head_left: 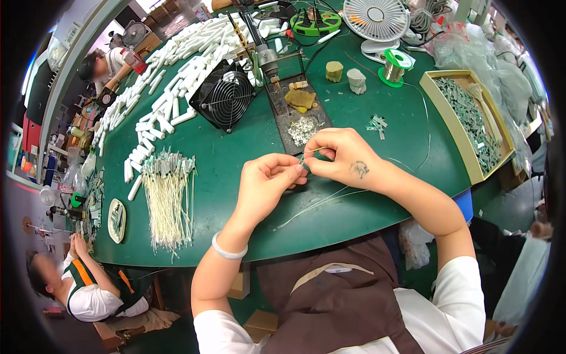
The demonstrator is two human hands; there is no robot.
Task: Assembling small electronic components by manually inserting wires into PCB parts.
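Observation:
My left hand [265, 182] and my right hand [345, 156] meet over the near middle of the green table. Both are closed in pinches, fingertips nearly touching. Between them is a small pale piece [302, 161], mostly covered by fingers. A thin wire shows at my right fingertips. Below my hands, long thin pale wires [318, 205] stretch across the tabletop. Just beyond lies a dark tray [285, 131] with silvery solder scraps [303, 129] and a yellow-brown sponge [300, 100]. A soldering iron [267, 61] on a stand hangs over its far end.
Left lie bundled pale wires with small strips [169, 203], an oval dish [117, 220], a black fan [227, 95] and heaped white tubes [171, 109]. Right are a solder spool [396, 65], a white fan [376, 19] and a box of strips [439, 100]. Two people sit leftward.

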